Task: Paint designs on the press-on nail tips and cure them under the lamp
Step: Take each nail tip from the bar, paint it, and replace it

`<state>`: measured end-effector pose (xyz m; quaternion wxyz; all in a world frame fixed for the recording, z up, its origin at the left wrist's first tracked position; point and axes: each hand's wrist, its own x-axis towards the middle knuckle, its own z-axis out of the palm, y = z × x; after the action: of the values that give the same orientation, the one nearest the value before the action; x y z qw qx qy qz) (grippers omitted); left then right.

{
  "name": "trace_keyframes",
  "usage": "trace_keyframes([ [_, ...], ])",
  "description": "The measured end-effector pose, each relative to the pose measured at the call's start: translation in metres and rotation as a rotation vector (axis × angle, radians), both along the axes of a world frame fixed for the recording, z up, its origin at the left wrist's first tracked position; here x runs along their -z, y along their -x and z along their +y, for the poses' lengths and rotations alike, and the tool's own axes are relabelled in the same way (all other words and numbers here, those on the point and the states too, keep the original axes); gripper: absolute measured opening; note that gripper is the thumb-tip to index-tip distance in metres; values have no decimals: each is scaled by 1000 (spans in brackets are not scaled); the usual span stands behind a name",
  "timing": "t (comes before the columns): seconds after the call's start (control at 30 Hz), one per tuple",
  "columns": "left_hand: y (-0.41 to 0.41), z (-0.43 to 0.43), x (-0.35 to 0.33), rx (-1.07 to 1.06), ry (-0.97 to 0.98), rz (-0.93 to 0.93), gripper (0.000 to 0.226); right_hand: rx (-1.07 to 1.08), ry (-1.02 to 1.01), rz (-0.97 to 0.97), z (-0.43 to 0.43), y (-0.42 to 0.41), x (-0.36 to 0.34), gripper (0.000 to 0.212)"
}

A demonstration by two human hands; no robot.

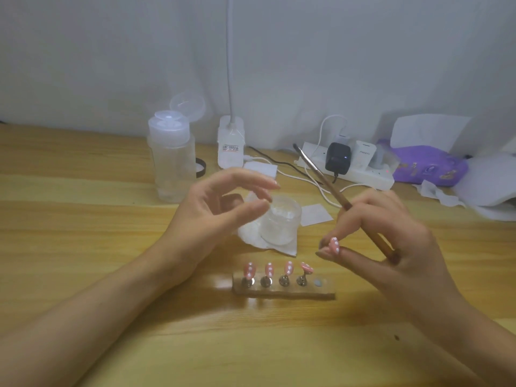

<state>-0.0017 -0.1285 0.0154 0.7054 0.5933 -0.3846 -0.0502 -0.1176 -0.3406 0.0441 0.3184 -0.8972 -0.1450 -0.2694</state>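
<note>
I am recording the right hand pinching a dotted nail tip, brush tucked alongside, just beyond the vacant right-end seat of the holder on the surface, left hand hovering open, farther away.

Lighting: dim, soft, even; faint shadows under both hands on the bench. Image: hazy, slightly blurred throughout. Wide-angle bowing at edges.

- We seem to be in a home craft corner: a plain wooden table stands against a bare grey wall.
- A power strip holding chargers sits beside a purple tissue pack.
- A nail-tip stand and a pump bottle are set out.
</note>
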Motion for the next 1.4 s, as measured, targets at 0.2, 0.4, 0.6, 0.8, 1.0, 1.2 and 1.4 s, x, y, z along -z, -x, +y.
trace_keyframes([
  [0.2,0,1,2,107,-89,24,15,-144,-66,-11,17,-26,-12,12],
  [0.4,0,1,2,215,-51,64,6,-223,-147,-18,34,-44,-6,15],
  [0.6,-5,1,5,222,-55,114,25,-257,-122,-2,29,-45,-4,12],
  [0.8,-12,1,9,197,12,185,28,-217,-194,12,2,-45,-7,20],
  [1.0,-13,-1,7,116,25,180,25,-119,-575,-97,-28,-52,-23,42],
  [1.2,-11,-7,2,-59,-17,185,7,-92,-660,0,-36,-63,-35,30],
  [1.4,-10,-10,2,-218,-80,129,4,-151,-625,179,-31,-67,-23,23],
])
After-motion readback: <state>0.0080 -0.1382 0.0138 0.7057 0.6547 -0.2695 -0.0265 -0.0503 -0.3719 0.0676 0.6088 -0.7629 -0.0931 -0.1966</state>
